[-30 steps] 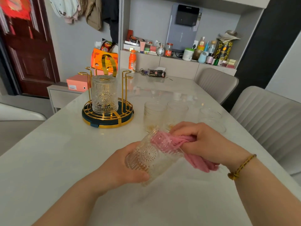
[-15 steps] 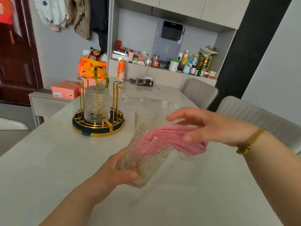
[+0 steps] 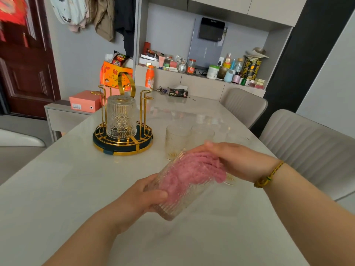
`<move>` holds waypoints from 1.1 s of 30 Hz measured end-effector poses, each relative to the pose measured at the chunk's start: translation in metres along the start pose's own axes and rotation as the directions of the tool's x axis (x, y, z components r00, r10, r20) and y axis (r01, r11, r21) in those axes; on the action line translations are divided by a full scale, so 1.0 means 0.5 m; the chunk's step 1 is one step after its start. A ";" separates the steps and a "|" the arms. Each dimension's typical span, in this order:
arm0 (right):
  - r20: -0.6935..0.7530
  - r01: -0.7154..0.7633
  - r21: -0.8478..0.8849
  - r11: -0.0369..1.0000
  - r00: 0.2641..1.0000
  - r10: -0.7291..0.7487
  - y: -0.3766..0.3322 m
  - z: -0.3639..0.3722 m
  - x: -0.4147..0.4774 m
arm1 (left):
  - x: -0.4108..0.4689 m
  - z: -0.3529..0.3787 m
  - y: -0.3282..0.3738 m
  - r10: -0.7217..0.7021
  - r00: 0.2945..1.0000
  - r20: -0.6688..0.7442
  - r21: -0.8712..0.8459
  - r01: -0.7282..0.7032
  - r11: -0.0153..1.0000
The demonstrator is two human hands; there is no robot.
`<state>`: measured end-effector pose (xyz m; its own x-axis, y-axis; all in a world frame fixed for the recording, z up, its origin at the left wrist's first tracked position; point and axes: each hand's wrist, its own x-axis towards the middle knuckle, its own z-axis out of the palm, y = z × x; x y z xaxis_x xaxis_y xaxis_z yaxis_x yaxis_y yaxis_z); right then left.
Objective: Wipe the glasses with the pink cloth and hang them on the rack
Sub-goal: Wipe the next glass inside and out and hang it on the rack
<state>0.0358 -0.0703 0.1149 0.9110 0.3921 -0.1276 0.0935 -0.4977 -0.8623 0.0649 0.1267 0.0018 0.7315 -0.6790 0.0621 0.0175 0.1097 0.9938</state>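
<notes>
Right hand (image 3: pixel 236 162), fingers flat, had pushed the pink cloth (image 3: pixel 192 169) deeper into the tilted ribbed clear glass tumbler (image 3: pixel 179 205), which the left hand (image 3: pixel 142 196) gripped.

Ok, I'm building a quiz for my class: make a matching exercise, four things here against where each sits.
1 pink cloth
2 upside-down glass
3 pink box
4 braided bracelet

a on the right wrist
b on the gold rack
c on the side cabinet
d inside the held glass

Pairs: 1-d, 2-b, 3-c, 4-a
</notes>
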 end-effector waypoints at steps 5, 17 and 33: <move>0.057 0.050 -0.142 0.989 0.997 -0.042 0.043 0.019 -0.002 | 0.008 -0.005 -0.005 -0.061 0.998 0.034 -0.104 0.065 0.992; -0.321 0.098 0.534 0.840 0.942 0.094 0.156 0.103 0.038 | 0.015 -0.004 0.002 0.078 0.968 -0.238 0.120 -0.050 0.992; -0.376 0.185 0.597 0.781 0.924 0.069 0.174 0.125 0.036 | 0.025 -0.006 -0.013 0.079 0.952 -0.297 0.006 -0.081 0.997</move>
<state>0.0355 -0.0581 0.0071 0.9993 0.0374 0.0070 0.0015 0.1457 -0.9893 0.0760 0.1194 -0.0041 0.8999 -0.4218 0.1106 -0.0459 0.1606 0.9860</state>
